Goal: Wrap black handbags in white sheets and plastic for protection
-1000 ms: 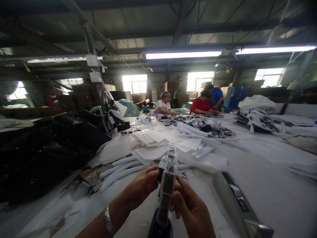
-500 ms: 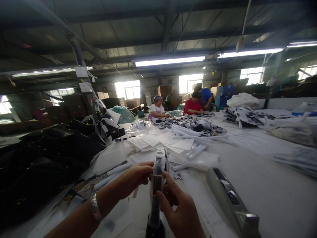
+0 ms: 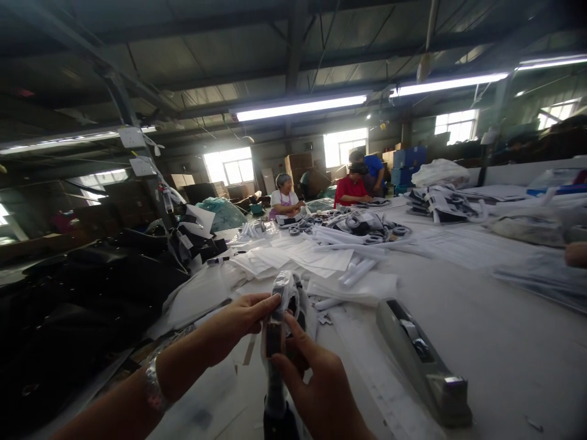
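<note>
A dark strap wrapped in clear plastic (image 3: 276,388) stands upright in front of me, with a loop at its top and a metal-edged rectangular buckle partway down. My left hand (image 3: 243,315) pinches it near the upper end, fingers and thumb closed on the wrapping. Lower down, my right hand (image 3: 316,376) grips it around the buckle, thumb on the near face. What the strap's black lower end joins is cut off by the frame. To the right of my right hand lies a grey tape dispenser (image 3: 419,360), touched by neither hand.
Black bags or fabric (image 3: 87,311) are heaped at the left. White sheets (image 3: 293,256), foam tubes (image 3: 355,269) and wrapped straps (image 3: 367,223) cover the table ahead. Two people sit across it, another stands behind. Part of a hand (image 3: 575,254) shows at the right edge.
The view has tilted and turned slightly. The wrapped strap has turned a little, its loop showing more, and my left fingers sit nearer its top. A hand has appeared at the right edge.
</note>
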Motion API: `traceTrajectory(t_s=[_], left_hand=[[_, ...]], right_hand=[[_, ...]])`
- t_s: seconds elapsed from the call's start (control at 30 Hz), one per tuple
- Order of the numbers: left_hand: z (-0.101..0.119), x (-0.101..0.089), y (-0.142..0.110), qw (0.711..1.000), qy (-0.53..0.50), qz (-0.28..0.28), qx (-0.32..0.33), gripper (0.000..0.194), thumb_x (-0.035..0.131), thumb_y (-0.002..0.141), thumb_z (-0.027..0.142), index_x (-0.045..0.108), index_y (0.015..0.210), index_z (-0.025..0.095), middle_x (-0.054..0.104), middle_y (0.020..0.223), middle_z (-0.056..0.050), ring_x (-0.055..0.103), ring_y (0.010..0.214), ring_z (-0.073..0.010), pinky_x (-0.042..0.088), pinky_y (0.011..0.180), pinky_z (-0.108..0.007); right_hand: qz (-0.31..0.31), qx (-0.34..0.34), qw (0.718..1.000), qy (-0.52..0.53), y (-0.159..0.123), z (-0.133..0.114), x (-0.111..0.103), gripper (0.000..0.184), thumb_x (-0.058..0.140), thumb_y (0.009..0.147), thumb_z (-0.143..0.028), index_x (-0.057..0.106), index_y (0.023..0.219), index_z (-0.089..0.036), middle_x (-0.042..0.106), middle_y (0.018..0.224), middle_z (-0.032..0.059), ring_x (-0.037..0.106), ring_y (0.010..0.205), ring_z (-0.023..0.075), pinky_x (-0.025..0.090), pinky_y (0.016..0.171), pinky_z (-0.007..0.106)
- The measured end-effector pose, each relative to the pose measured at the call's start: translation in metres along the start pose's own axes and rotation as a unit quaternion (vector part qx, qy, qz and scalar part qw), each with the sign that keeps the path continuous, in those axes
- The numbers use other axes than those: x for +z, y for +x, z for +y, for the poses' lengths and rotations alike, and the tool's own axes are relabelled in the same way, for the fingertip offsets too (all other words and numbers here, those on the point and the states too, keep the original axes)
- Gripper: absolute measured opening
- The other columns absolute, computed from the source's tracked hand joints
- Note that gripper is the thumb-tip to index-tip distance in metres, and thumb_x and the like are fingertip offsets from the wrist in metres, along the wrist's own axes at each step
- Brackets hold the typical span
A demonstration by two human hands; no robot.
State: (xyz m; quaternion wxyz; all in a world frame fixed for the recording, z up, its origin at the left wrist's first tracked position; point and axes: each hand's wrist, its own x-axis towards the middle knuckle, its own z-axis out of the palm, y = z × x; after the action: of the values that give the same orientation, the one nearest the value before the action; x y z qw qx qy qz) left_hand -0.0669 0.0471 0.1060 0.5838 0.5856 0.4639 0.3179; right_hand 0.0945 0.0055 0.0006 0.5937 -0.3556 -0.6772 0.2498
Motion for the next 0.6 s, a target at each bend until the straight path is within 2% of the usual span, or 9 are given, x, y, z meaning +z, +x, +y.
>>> traceTrajectory(t_s=[0.1,0.2,0.3,0.4,0.5,0.6], left_hand=[[-0.001,0.000,-0.005,1.000,0.005,0.006,0.000,0.044,0.066,0.085,0.057,0.073,0.098,0.016,0.072,0.092,-0.007,0.064,0.081,-0.0193,0.047,0.075,-0.027],[-0.004,-0.007,-0.009,1.000,0.008,0.019,0.016,0.045,0.064,0.087,0.057,0.073,0.101,0.016,0.072,0.092,-0.007,0.064,0.085,-0.0206,0.048,0.080,-0.028],[-0.004,-0.019,-0.009,0.999,0.014,0.037,0.027,0.046,0.064,0.086,0.057,0.074,0.102,0.015,0.072,0.091,-0.007,0.064,0.086,-0.0212,0.048,0.082,-0.029],[-0.001,-0.029,-0.007,0.998,0.021,0.053,0.023,0.045,0.064,0.087,0.057,0.075,0.100,0.016,0.072,0.091,-0.006,0.064,0.088,-0.0222,0.048,0.082,-0.028],[-0.002,-0.033,-0.010,0.998,0.057,0.027,0.032,0.043,0.059,0.091,0.056,0.075,0.102,0.018,0.071,0.092,-0.005,0.063,0.089,-0.0215,0.047,0.082,-0.027],[-0.007,-0.034,-0.017,0.996,0.088,0.006,0.032,0.043,0.055,0.093,0.055,0.074,0.104,0.019,0.070,0.090,-0.005,0.062,0.085,-0.0205,0.047,0.074,-0.025]], right_hand=[[-0.011,0.002,0.999,0.048,-0.012,0.018,-0.009,0.042,0.059,0.094,-0.037,0.060,0.134,-0.025,0.075,0.086,0.0019,0.069,0.064,0.0148,0.058,0.067,0.023],[0.015,0.100,0.994,0.034,-0.027,0.052,-0.021,0.036,0.053,0.096,-0.046,0.068,0.119,-0.023,0.073,0.078,0.0010,0.066,0.056,0.0138,0.056,0.060,0.022],[-0.003,0.192,0.980,-0.050,-0.030,0.093,-0.033,0.042,0.050,0.096,-0.052,0.071,0.111,-0.018,0.076,0.086,0.0060,0.071,0.064,0.0181,0.057,0.065,0.026],[-0.030,0.208,0.970,-0.121,-0.015,0.133,-0.042,0.040,0.050,0.095,-0.046,0.072,0.109,-0.014,0.077,0.094,0.0101,0.073,0.073,0.0219,0.058,0.073,0.031],[-0.074,0.196,0.962,-0.175,0.013,0.167,-0.047,0.029,0.055,0.095,-0.035,0.072,0.106,-0.015,0.076,0.100,0.0108,0.073,0.084,0.0229,0.057,0.081,0.033],[-0.129,0.173,0.945,-0.245,0.042,0.194,-0.045,0.020,0.061,0.095,-0.031,0.070,0.105,-0.015,0.073,0.104,0.0080,0.070,0.094,0.0211,0.053,0.091,0.040]])
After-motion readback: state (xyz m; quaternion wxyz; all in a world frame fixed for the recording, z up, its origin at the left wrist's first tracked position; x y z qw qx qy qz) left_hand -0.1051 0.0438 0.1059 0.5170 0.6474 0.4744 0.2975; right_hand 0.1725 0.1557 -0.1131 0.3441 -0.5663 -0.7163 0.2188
